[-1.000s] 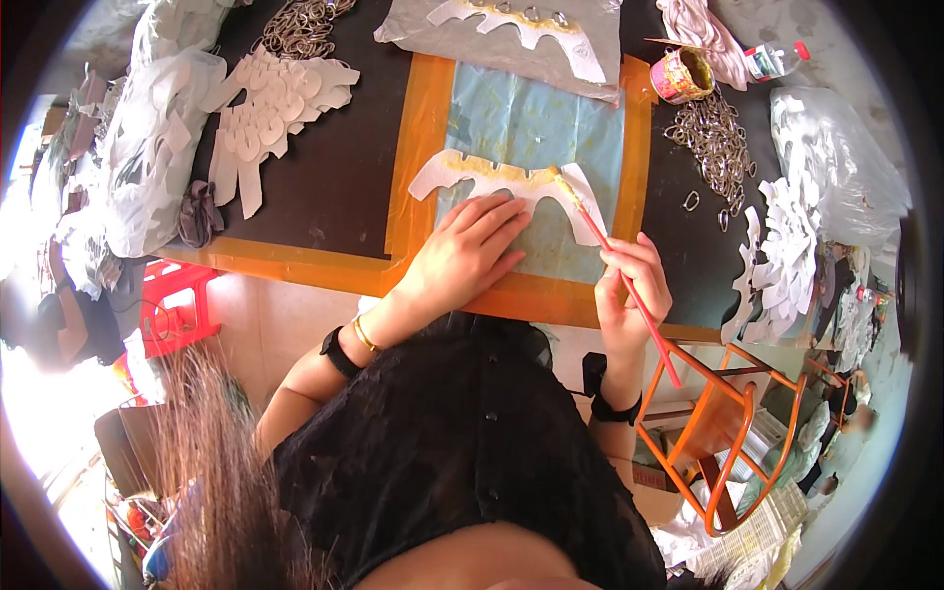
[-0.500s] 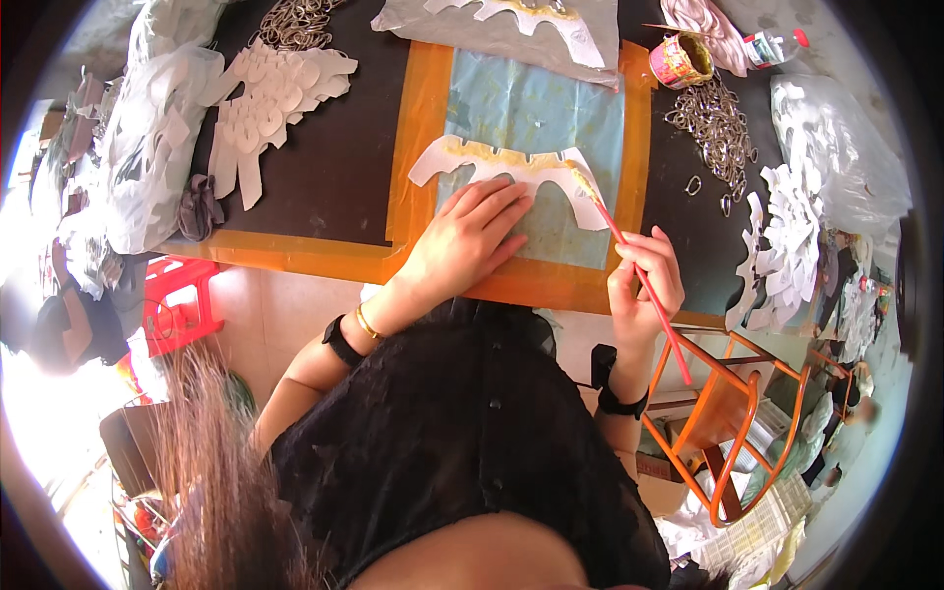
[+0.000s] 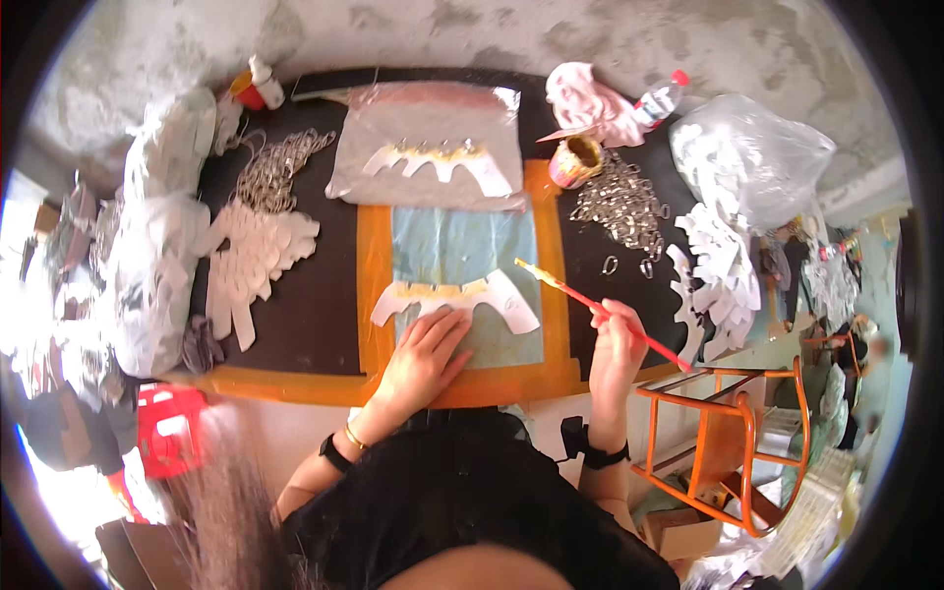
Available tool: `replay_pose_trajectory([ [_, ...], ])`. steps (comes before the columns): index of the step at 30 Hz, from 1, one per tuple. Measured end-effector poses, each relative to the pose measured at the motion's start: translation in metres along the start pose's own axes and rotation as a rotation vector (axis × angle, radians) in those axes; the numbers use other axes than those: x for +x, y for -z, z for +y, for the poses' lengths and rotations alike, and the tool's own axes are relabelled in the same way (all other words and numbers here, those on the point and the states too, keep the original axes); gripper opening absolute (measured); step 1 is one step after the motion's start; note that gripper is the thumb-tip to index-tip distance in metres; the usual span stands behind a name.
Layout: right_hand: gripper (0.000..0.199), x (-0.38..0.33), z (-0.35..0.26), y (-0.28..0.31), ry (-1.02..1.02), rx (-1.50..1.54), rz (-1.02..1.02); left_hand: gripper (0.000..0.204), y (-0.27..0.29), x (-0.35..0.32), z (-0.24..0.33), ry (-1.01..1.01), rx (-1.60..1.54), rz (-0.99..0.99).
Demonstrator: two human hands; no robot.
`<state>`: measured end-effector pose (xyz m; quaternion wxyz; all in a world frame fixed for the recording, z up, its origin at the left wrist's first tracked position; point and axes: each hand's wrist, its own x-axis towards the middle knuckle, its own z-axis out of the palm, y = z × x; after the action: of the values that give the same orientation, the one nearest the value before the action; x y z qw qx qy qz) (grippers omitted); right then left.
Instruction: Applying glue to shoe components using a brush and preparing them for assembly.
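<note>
Flat on a blue sheet (image 3: 462, 241) lies a white notched cutout piece (image 3: 506, 300), its upper edge smeared with yellowish paste. My left hand (image 3: 430, 349) rests on the lower part of that piece, fingers stretched out flat. Between the fingers of my right hand (image 3: 619, 339) is a thin red brush (image 3: 580, 295), its paste-coated tip raised toward the upper left, near the piece's right end. Farther back, a similar white piece (image 3: 442, 167) with paste and several metal rings lies on a plastic-covered surface. A tub (image 3: 575, 161) with dark yellow contents stands to the right.
Metal rings lie piled at right (image 3: 621, 206) and far left (image 3: 280, 167). White cutouts are heaped at left (image 3: 254, 246) and right (image 3: 723, 265). A pink cloth (image 3: 590, 103) and a bottle (image 3: 661, 98) stand at the back. An orange chair (image 3: 723, 442) is below the table's right.
The view has tilted up, showing more of the table's back and wall. My right hand has drawn the brush tip off the white piece; my left hand stays on it.
</note>
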<state>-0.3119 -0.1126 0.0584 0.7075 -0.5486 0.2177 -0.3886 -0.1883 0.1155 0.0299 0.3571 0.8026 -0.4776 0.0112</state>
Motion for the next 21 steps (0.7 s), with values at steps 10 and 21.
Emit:
replay_pose_trajectory([
  [10,0.021,0.016,0.000,0.008,-0.422,0.534,0.068,0.036,0.002,-0.004,0.011,-0.057,0.004,0.077],
  [21,0.019,-0.007,-0.001,0.032,-0.590,0.798,0.055,0.036,0.142,-0.039,0.049,-0.299,0.202,0.262],
])
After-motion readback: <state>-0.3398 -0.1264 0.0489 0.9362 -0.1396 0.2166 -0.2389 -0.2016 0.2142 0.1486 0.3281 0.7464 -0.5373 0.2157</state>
